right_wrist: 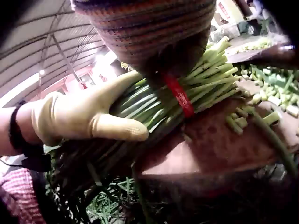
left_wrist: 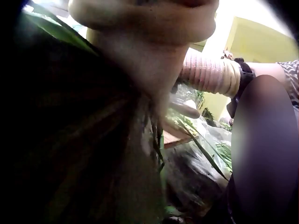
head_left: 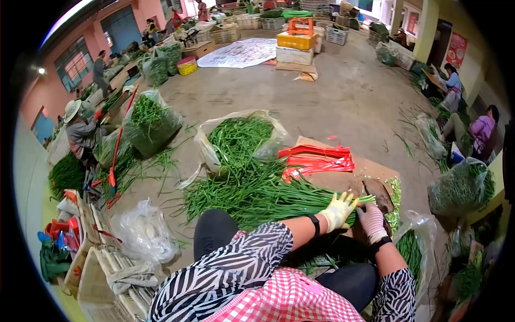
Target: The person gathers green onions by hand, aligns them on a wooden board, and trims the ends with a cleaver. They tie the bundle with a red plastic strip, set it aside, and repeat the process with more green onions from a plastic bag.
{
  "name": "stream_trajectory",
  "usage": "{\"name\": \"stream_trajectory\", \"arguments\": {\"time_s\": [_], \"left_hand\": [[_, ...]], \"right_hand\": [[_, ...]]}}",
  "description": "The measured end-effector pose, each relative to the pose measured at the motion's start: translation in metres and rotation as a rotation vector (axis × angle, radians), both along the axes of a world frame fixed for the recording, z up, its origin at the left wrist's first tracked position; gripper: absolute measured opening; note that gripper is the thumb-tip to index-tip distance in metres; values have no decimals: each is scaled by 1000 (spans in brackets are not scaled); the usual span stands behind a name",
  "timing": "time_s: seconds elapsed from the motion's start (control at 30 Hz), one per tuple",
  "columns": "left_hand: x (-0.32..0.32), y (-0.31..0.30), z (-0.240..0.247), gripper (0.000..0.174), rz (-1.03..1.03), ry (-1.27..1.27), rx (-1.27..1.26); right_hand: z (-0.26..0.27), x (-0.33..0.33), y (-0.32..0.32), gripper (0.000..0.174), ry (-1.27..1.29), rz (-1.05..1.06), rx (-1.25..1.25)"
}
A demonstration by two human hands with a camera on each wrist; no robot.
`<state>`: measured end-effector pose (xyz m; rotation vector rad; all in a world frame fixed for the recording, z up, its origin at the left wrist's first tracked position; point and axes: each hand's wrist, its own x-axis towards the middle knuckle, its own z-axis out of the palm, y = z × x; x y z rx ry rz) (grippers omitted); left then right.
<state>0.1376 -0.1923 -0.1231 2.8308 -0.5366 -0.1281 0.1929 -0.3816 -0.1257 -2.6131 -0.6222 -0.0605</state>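
Note:
A bunch of green chives (head_left: 308,199) lies across a wooden board (right_wrist: 201,144), its pale cut ends to the right. My left hand (head_left: 339,210), in a pale yellow glove, grips the bunch, thumb on the near side and fingers over the top. A red band (right_wrist: 180,95) runs round the stalks near their cut ends. My right hand (head_left: 371,221), in a pink striped glove, holds that band at the top of the bunch; its fingertips are in shadow in the right wrist view. The left wrist view is mostly dark, with the left glove (left_wrist: 145,21) at its top.
Red bands (head_left: 319,158) lie in a pile beyond the bunch. Trimmed ends (head_left: 394,201) litter the board's right side. An open bag of chives (head_left: 241,137) stands ahead, and another plastic bag (head_left: 424,236) to the right. Clear plastic (head_left: 145,233) lies left; several people sit farther off.

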Motion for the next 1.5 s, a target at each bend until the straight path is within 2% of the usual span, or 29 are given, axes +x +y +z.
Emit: {"name": "stream_trajectory", "arguments": {"time_s": [0.03,0.07,0.13,0.17,0.3,0.33,0.43,0.5,0.53,0.57,0.67,0.7,0.8,0.9,1.0,1.07,1.1,1.13,1.17,1.2,1.27,1.33,1.4,1.47,1.5], "left_hand": [[0,0,0,113,2,0,-9],[0,0,-1,113,1,2,-10],[0,0,-2,113,5,1,-10],[0,0,-3,114,4,2,-10],[3,1,-5,116,0,25,-4],[3,1,-6,118,1,6,-37],[5,0,-5,122,13,59,-22],[6,-1,-8,126,27,49,2],[5,-2,-10,128,37,41,9],[2,1,-3,129,48,58,-10],[-12,24,17,131,53,75,-88],[-20,33,23,128,-9,39,-137],[-45,60,44,120,-224,-27,-295],[-92,91,101,107,-421,-15,-479],[-136,123,150,95,-595,-16,-644],[-157,148,189,89,-661,110,-748],[-160,160,183,85,-571,200,-930],[-171,175,194,79,-421,123,-923],[-167,182,192,77,-411,106,-1039],[-162,190,191,76,-407,84,-1153],[-163,189,180,75,-437,119,-1375],[-170,181,165,74,-504,196,-1553],[-185,176,152,73,-570,269,-1682],[-201,174,141,72,-634,327,-1765],[-212,174,136,72,-672,350,-1793]], "right_hand": [[-5,2,-1,24,85,-43,91],[-6,5,0,22,61,-33,107],[-9,7,-2,21,193,-72,157],[-6,8,-1,22,211,-83,50],[-1,4,1,22,-96,38,-186],[1,3,3,24,-108,18,-284],[1,7,5,26,-91,44,-368],[0,15,11,18,-49,21,-488],[1,22,11,27,-9,12,-547],[10,25,6,15,-49,191,-632],[71,1,26,27,-14,377,-782],[85,-7,25,21,-43,448,-829],[182,-69,59,22,-90,686,-879],[259,-115,94,24,82,817,-956],[325,-153,130,25,130,930,-838],[381,-177,160,25,328,881,-787],[395,-177,164,26,340,929,-652],[411,-183,173,25,400,871,-614],[437,-202,191,24,518,680,-685],[438,-198,191,23,501,706,-594],[425,-184,196,20,443,904,-213],[388,-171,208,20,490,798,209],[378,-166,216,22,370,725,265],[388,-157,229,27,82,683,-38],[378,-147,237,25,199,516,130]]}}
